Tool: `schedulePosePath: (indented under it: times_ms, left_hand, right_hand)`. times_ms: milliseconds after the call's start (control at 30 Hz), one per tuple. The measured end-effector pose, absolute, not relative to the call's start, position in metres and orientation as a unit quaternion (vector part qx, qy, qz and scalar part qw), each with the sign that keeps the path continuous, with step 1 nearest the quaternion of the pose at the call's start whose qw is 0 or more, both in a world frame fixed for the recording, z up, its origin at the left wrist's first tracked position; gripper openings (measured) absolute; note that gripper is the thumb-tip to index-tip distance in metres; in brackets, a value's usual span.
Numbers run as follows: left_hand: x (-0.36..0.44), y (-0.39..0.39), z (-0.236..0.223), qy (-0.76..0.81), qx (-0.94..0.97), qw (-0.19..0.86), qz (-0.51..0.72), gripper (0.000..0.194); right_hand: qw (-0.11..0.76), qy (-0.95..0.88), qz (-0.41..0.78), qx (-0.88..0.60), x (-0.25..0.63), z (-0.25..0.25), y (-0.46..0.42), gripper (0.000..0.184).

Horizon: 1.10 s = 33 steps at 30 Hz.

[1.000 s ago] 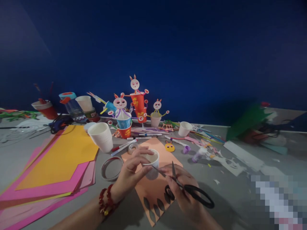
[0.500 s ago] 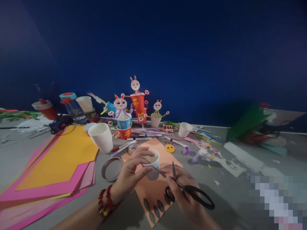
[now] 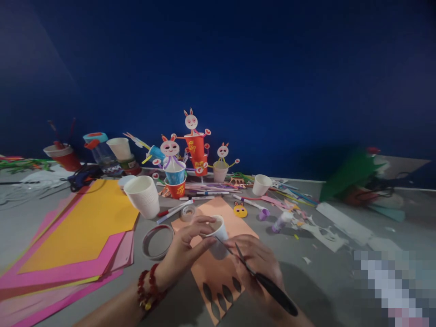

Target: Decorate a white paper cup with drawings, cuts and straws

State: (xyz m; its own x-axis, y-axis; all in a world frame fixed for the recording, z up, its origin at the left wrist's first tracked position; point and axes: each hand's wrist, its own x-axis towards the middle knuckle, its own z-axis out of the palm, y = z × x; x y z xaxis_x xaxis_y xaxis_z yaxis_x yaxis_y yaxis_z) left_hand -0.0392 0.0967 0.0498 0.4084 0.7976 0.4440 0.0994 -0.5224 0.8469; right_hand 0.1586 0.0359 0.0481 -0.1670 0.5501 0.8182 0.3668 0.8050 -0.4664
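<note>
My left hand (image 3: pixel 185 247), with a red bead bracelet at the wrist, is wrapped round a small white paper cup (image 3: pixel 218 229) held just above an orange paper sheet (image 3: pixel 218 268). My right hand (image 3: pixel 259 263) grips black scissors (image 3: pixel 265 284). Their blades point up and left and meet the cup's side near its rim. The orange sheet has several leaf-shaped holes cut near its front edge.
A stack of white cups (image 3: pixel 143 195) and a tape ring (image 3: pixel 157 240) lie left of my hands. Yellow and pink paper sheets (image 3: pixel 81 227) spread at the left. Cup rabbit figures (image 3: pixel 190 150), markers, a glue stick (image 3: pixel 281 221) and paper scraps crowd the back and right of the grey table.
The scissor blades have closed together and the scissors have tilted lower. The cup has tipped slightly in my left hand. The view has shifted a little.
</note>
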Motion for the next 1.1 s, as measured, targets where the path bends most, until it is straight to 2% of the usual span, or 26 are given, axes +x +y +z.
schedulePosePath:
  times_ms: [100, 267, 467, 600, 733, 867, 1000, 1100]
  left_hand:
    - [-0.039, 0.097, 0.047, 0.309, 0.763, 0.345, 0.451, 0.012]
    - [-0.039, 0.099, 0.045, 0.293, 0.812, 0.202, 0.462, 0.007]
    - [-0.038, 0.095, 0.053, 0.269, 0.858, 0.066, 0.432, 0.021]
    - [-0.037, 0.093, 0.054, 0.285, 0.861, 0.053, 0.418, 0.018]
    - [-0.037, 0.092, 0.051, 0.324, 0.836, 0.105, 0.43, 0.01]
    - [-0.038, 0.09, 0.052, 0.348, 0.824, 0.166, 0.415, 0.011]
    - [-0.038, 0.091, 0.052, 0.331, 0.842, 0.118, 0.41, 0.011]
    - [-0.039, 0.091, 0.052, 0.315, 0.859, 0.052, 0.399, 0.015]
  right_hand:
    - [0.549, -0.778, 0.081, -0.294, 0.16, 0.046, 0.038, 0.03]
    - [0.544, -0.776, 0.085, -0.307, 0.16, 0.047, 0.036, 0.029]
    - [0.58, -0.666, 0.182, -0.433, 0.151, 0.032, 0.028, 0.019]
    - [0.603, -0.584, 0.24, -0.487, 0.143, 0.019, 0.026, 0.016]
    - [0.59, -0.683, 0.161, -0.399, 0.146, 0.026, 0.032, 0.019]
    - [0.566, -0.747, 0.116, -0.328, 0.152, 0.036, 0.038, 0.02]
    - [0.561, -0.734, 0.123, -0.362, 0.15, 0.034, 0.034, 0.02]
    - [0.573, -0.66, 0.202, -0.442, 0.144, 0.027, 0.029, 0.021]
